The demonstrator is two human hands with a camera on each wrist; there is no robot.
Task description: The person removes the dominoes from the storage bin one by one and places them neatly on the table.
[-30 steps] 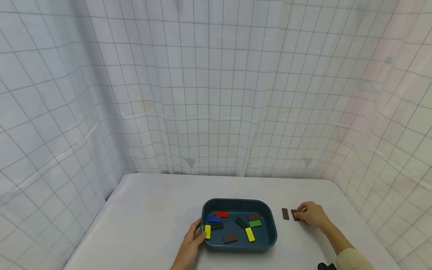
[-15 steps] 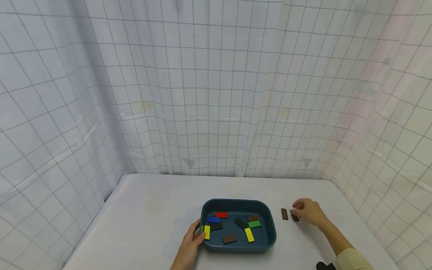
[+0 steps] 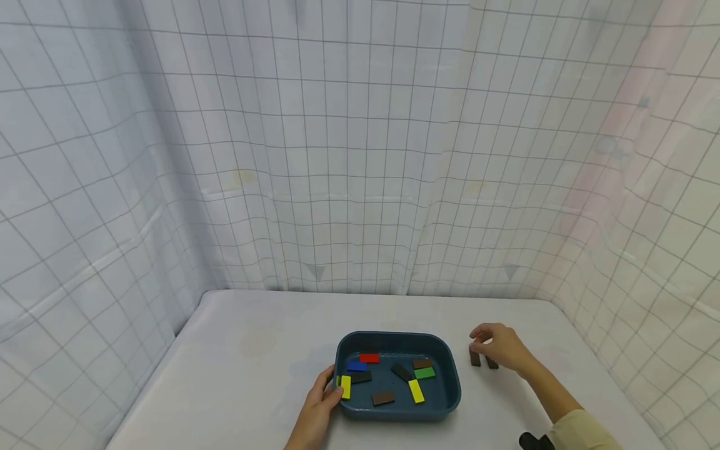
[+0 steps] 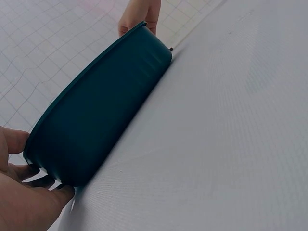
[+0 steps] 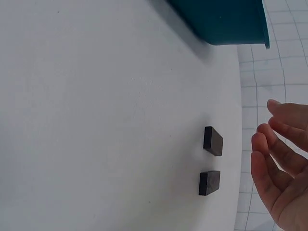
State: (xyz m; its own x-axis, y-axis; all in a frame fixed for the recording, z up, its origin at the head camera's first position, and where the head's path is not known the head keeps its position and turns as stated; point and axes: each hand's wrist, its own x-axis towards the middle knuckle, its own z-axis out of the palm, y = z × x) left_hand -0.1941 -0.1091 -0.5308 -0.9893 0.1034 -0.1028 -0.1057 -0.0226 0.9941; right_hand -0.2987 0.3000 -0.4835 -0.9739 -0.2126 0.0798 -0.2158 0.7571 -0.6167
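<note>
My left hand [image 3: 316, 409] grips the left wall of a dark teal plastic tray [image 3: 399, 414], thumb over the rim and fingers outside. The left wrist view shows the same hand [image 4: 29, 197] at the end of the tray. Off the tray's right side, two small dark brown blocks [image 3: 492, 363] lie side by side on the table, a small gap between them. Over these hovers my right hand [image 3: 500, 345], fingers bent loosely and holding nothing. In the right wrist view the hand [image 5: 284, 168] is apart from both the nearer-tray block [image 5: 213, 142] and the other block [image 5: 210, 183].
Inside the tray lie several flat blocks: red [image 3: 369, 358], blue [image 3: 357, 366], green [image 3: 424, 372], yellow [image 3: 416, 391], brown [image 3: 384, 398] and black [image 3: 402, 372]. A white cloth covers the table [image 3: 253, 356]. White gridded curtains [image 3: 360, 156] enclose the back and sides.
My right hand has let go of the right-hand brown block, risen and moved left over the other one. The left hand and tray have stayed in place.
</note>
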